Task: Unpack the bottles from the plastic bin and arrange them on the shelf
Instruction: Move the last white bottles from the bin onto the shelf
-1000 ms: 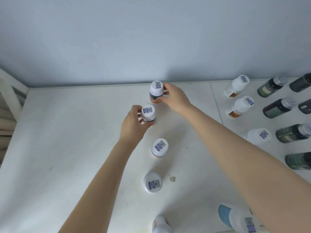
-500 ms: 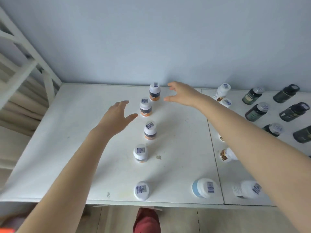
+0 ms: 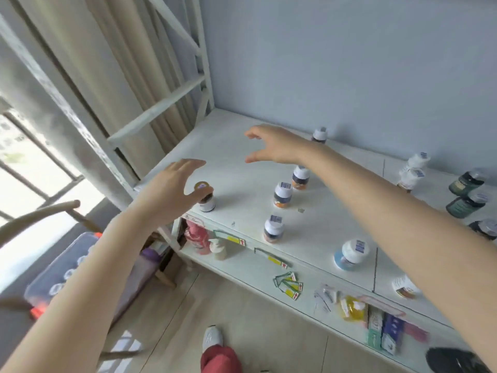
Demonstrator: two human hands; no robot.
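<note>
Released bottles (image 3: 282, 196); left hand (image 3: 169, 192), right hand (image 3: 279, 146) outstretched above shelf (image 3: 317, 232), grips apart.

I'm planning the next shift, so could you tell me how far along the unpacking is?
Done: white-capped bottles and dark green bottles stand on the shelf. In hand: nothing; the left hand and right hand are open and empty. Left: the plastic bin, blurred, seems to hold more bottles.

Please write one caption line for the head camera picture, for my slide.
Both open, the left hand and right hand reach over the white shelf near a row of white-capped bottles.
</note>
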